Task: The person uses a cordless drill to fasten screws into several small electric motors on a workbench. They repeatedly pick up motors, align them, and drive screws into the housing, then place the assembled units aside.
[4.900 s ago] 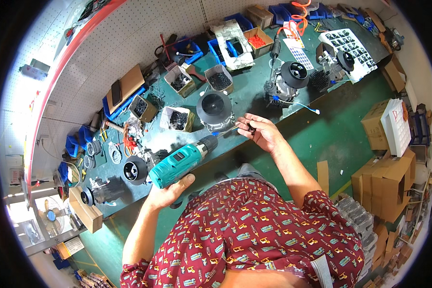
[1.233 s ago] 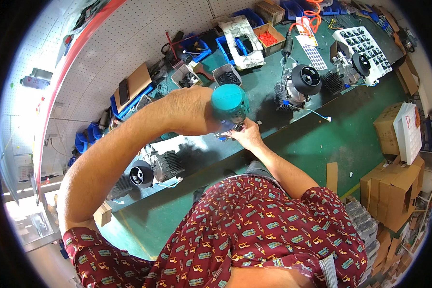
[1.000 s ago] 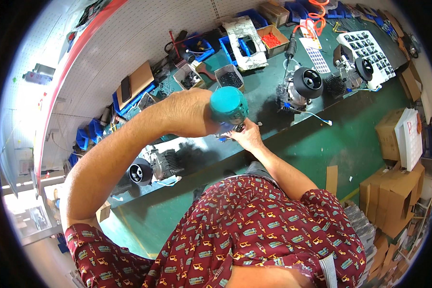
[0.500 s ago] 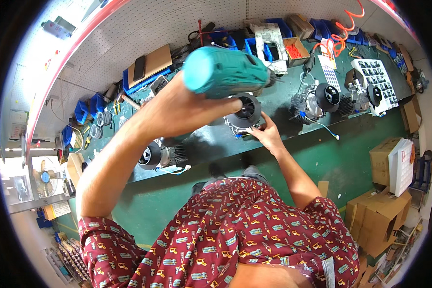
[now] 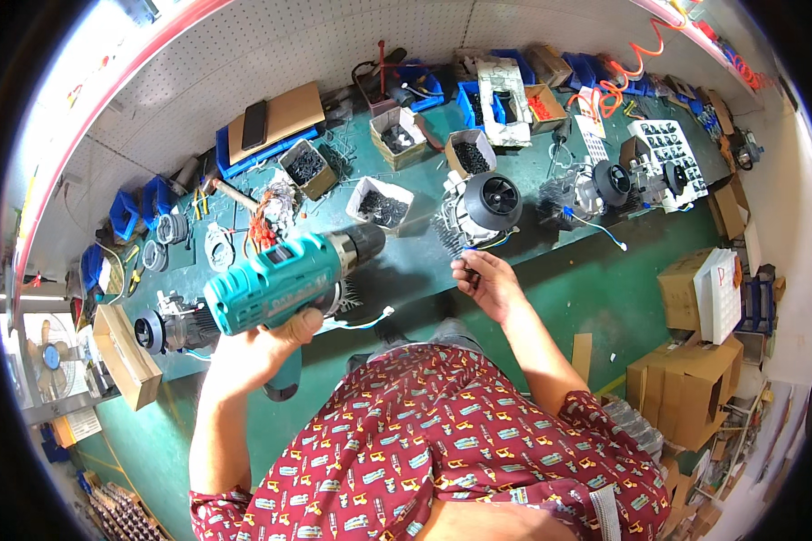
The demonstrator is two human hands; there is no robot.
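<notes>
Left hand point(image 5: 260, 347), lower left of centre: fingers wrapped tight around the grip of a teal cordless drill point(image 5: 284, 281). Drill held above the green desk point(image 5: 604, 279), chuck pointing right and a little up toward centre frame.

Right hand point(image 5: 485, 281), just right of centre: fingers curled loosely, tips pinched together at the near edge of a motor unit point(image 5: 478, 209). Whether they hold a small part I cannot tell; too small to make out. Hand touches or sits just beside the unit's lower left side.

Motor unit: round black fan housing facing up and right, silver finned body, wires trailing right. It stands on the desk at centre, upper half of frame.

Around it: open cardboard box of dark screws point(image 5: 381, 204) to its left, another small box point(image 5: 468, 151) just above. A second motor assembly point(image 5: 173, 326) at far left, below the drill. Blue bins point(image 5: 421, 81) along the pegboard wall, top of frame. Cardboard cartons point(image 5: 686, 388) stacked at lower right.
</notes>
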